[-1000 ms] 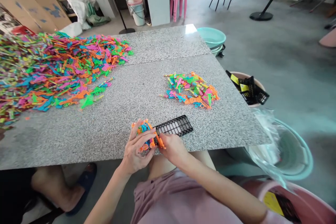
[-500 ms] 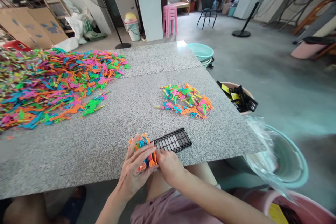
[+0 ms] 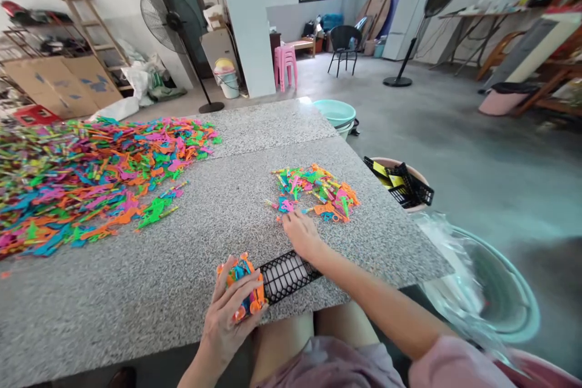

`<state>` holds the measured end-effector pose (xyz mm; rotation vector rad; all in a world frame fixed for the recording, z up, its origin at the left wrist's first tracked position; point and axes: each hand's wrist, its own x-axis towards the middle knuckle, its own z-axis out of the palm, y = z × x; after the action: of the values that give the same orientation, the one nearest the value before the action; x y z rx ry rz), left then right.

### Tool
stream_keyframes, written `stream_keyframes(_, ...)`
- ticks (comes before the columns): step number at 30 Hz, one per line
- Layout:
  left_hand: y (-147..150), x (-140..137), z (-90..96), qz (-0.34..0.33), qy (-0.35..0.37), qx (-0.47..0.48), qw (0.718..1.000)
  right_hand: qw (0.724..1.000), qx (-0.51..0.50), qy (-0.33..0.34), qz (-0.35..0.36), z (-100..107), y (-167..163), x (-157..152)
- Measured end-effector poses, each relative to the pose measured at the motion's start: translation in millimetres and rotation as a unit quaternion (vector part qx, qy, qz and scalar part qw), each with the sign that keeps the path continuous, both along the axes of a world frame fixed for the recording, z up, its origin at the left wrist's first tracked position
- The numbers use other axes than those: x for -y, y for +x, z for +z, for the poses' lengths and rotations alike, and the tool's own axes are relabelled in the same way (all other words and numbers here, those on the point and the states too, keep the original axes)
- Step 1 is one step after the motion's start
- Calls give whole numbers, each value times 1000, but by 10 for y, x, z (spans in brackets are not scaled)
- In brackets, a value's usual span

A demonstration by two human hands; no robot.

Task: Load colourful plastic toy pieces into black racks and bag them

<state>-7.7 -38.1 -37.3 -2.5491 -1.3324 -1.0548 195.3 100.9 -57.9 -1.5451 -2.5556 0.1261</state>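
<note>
One black lattice tray, one hand at its end, the other at the pile

Only the head view shows the scene. On the near edge of a grey speckled table (image 3: 218,212) lies the black lattice tray (image 3: 287,277), slanting up to the right. Its left end bears a packed bundle (image 3: 244,282) of orange, blue and green plastic pieces; beyond that, open black cells show.

The left hand (image 3: 226,310) is clamped on this loaded end, fingers laid across the bundle and thumb along the near side. Well apart from it, the right hand (image 3: 302,233) reaches over the tray, its forearm covering the tray's far right end. Its fingertips are at the near left edge of a small pile (image 3: 327,194) of bright pieces, by a pink and blue one; whether they pinch anything, I cannot tell.

Across the table's left side spreads a large heap (image 3: 113,176) of similar pieces. Off the right edge stand an aqua basin (image 3: 335,110), a pink tub (image 3: 390,160) holding black baskets (image 3: 409,189), and a green tub (image 3: 533,315) beside clear plastic (image 3: 445,248). Farther back are pink stools (image 3: 285,63) and a standing fan (image 3: 168,18).
</note>
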Motion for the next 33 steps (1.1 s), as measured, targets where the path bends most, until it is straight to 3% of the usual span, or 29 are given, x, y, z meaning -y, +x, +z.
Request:
stream_keyframes(2,-1,-4,6,-3,2,0,1000,999,-28,-20,34,-33,-29,159)
stream_keyframes(4,-5,-3,9,-3,-3,1,1000,999,-36,-23,20,-26,32,191)
stream_keyframes(7,-12,11,10,-4,-18,8,1000,1000,19,5,16,8,216,14)
stream_keyframes(11,-13,38,18,-2,-35,7,999,991,65,-1,114,11,359,-231)
stream_keyframes(15,-16,51,45,-5,-51,1,999,991,-103,-50,65,-65,233,-78)
stream_keyframes(18,-30,40,60,-11,-54,-5,998,942,-288,-167,36,-159,-10,243)
stream_keyframes(21,-45,24,61,-20,-50,-5,999,895,-370,-246,46,-228,-240,495)
stream_keyframes(23,-46,19,60,-23,-51,-1,998,899,-361,-241,58,-235,-319,549)
stream_keyframes(28,-18,37,66,-13,-56,-2,998,940,-250,-173,154,-150,-313,452)
stream_keyframes(33,-2,50,85,-5,-56,9,998,944,-204,-167,199,-94,-304,395)
